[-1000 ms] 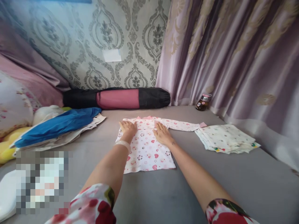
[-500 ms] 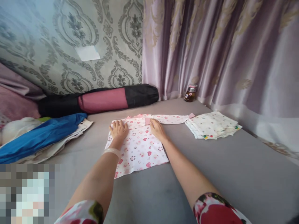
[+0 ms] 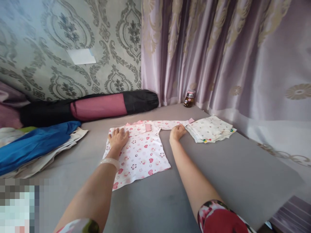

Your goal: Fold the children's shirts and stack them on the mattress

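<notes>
Shirt (image 3: 139, 152) lay flat on bed (image 3: 230, 161)

Its long axis ran from near hem (image 3: 143, 176) to far collar (image 3: 138, 122); the outstretched sleeve (image 3: 166, 125) pointed right, toward folded cloths (image 3: 211, 128). Hands were apart — left hand (image 3: 118, 138) spread on the folded-over sleeve (image 3: 138, 130), right hand (image 3: 178, 132) curled at the outstretched one, grip undetermined.

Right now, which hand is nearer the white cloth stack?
Right. The right hand is just left of the white cloth stack, at the outstretched sleeve; the left hand is much farther left, flat on the shirt.
</notes>
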Motion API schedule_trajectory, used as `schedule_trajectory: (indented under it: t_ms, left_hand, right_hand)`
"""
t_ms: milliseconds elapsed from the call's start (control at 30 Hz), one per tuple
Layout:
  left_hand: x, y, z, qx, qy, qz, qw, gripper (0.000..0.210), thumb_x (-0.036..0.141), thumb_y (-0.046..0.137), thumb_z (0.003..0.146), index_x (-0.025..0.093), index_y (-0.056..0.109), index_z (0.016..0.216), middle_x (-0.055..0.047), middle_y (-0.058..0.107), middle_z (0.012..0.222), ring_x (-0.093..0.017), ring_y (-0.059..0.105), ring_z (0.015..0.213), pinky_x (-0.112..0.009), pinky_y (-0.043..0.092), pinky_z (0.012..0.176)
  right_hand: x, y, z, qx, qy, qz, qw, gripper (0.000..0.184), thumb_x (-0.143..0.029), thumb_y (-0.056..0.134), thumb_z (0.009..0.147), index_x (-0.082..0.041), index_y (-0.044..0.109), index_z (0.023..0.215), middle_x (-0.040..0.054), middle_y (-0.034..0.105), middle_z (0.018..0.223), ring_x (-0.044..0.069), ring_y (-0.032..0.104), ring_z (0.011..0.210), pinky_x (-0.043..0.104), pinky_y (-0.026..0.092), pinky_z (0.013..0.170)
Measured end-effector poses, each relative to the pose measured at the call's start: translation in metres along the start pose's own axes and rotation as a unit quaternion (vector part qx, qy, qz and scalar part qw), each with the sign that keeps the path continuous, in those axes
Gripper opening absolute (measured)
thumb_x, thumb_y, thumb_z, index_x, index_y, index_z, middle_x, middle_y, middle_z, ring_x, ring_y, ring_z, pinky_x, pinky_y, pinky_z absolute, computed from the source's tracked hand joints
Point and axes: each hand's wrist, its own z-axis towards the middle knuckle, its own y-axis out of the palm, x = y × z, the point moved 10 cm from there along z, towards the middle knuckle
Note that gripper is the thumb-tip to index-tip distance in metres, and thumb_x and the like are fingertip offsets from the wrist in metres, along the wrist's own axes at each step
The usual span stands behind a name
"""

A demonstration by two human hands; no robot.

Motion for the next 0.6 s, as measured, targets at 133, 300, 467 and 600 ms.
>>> schedule_trajectory:
  t_ms: [133,300,467,600]
  left_hand:
    - [-0.002,0.002,0.001,0.001,-0.001,0.002,1.000,0.052,0.048,0.029,0.093,0.023,0.052,0.132,-0.012,0.047,0.145,-0.028,0.035,0.137,-0.053,0.025,0.111]
    - [-0.002,0.002,0.001,0.005,0.000,0.004,1.000,0.051,0.048,0.031,0.093,0.023,0.053,0.130,-0.012,0.049,0.143,-0.028,0.036,0.137,-0.052,0.026,0.111]
    - [-0.002,0.002,0.002,0.010,-0.001,0.003,1.000,0.051,0.048,0.031,0.093,0.022,0.053,0.131,-0.012,0.048,0.144,-0.030,0.038,0.136,-0.052,0.026,0.111]
    - [-0.003,0.004,0.003,0.013,-0.003,0.004,1.000,0.051,0.048,0.032,0.093,0.022,0.053,0.132,-0.013,0.047,0.145,-0.030,0.037,0.136,-0.052,0.025,0.112]
  right_hand:
    - [0.006,-0.005,0.013,0.002,0.031,-0.010,0.999,0.058,-0.017,0.024,0.088,0.001,0.042,0.140,0.0272,0.046,0.138,0.033,0.039,0.132,0.044,0.035,0.104]
    - [0.009,0.000,0.033,-0.001,0.033,-0.015,0.999,0.059,-0.020,0.033,0.084,0.001,0.046,0.138,0.0289,0.052,0.129,0.036,0.052,0.117,0.044,0.043,0.094]
    - [0.010,0.002,0.052,-0.004,0.002,-0.047,0.999,0.060,-0.022,0.038,0.082,0.001,0.047,0.137,0.0270,0.057,0.117,0.034,0.057,0.109,0.041,0.045,0.090]
    - [-0.003,0.011,0.059,-0.021,-0.074,-0.090,0.993,0.060,-0.023,0.042,0.082,0.000,0.047,0.137,0.0242,0.060,0.111,0.032,0.061,0.100,0.040,0.047,0.087]
